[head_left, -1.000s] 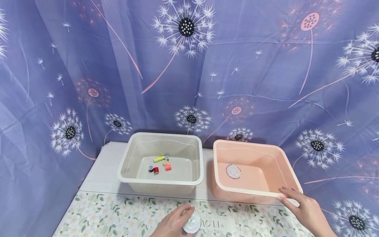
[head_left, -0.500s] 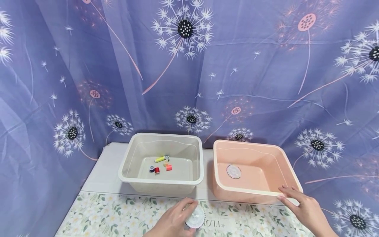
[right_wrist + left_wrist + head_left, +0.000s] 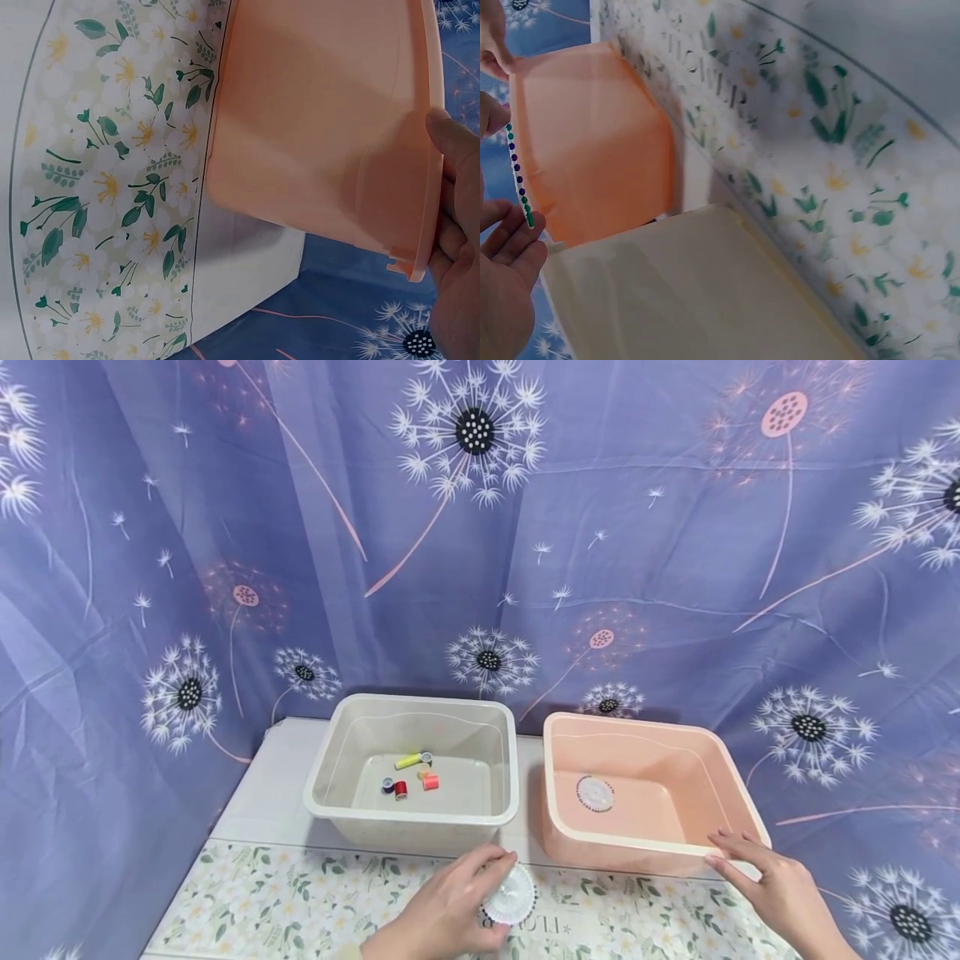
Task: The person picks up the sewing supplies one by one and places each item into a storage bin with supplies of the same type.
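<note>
My left hand [image 3: 450, 906] holds a round pin wheel [image 3: 512, 895] by its edges, thumb on one side and fingers on the other. In the left wrist view the pin wheel [image 3: 519, 172] is seen edge-on, with a row of green and purple pin heads. My right hand [image 3: 776, 889] grips the near right rim of a pink plastic bin [image 3: 637, 852]. In the right wrist view the thumb lies on the outer side of this bin [image 3: 322, 135] and the fingers curl over its rim. A second pin wheel [image 3: 596, 793] lies flat on the bin's floor.
Left of the pink bin stands a grey-beige bin [image 3: 408, 831] with several thread spools [image 3: 431, 782] on its floor. Both bins stand at the back of a table with a floral cloth [image 3: 255, 893]. A blue dandelion-print curtain [image 3: 420, 610] hangs behind.
The left hand has lifted the pin wheel and moved it forward and to the right, closer to the bins. My right hand keeps its grip on the pink bin's rim.
</note>
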Action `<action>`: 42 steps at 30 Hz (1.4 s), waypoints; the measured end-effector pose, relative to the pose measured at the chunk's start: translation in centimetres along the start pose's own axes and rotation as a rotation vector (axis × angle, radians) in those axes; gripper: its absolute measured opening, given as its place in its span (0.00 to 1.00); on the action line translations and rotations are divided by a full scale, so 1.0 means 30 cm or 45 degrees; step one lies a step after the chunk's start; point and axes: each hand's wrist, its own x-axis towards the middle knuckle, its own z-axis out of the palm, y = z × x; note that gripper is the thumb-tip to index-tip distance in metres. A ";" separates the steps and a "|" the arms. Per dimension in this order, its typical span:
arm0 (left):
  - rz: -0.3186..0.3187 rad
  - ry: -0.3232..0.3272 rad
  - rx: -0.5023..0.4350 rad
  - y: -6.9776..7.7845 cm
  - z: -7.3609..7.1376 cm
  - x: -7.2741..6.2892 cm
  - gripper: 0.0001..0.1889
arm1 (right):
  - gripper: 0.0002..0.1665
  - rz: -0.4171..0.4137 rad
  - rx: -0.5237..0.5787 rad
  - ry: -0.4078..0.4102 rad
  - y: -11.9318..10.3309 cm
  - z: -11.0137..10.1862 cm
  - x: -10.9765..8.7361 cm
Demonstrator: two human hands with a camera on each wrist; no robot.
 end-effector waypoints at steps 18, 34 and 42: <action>-0.043 -0.060 -0.112 0.009 -0.093 0.174 0.47 | 0.18 0.007 -0.005 0.013 0.013 0.001 -0.005; 0.009 -0.034 -0.082 -0.023 -0.118 0.312 0.46 | 0.20 0.017 -0.009 0.009 0.011 0.007 -0.003; 0.012 -0.102 -0.069 -0.025 -0.109 0.395 0.44 | 0.20 0.015 -0.003 0.003 0.011 0.008 -0.004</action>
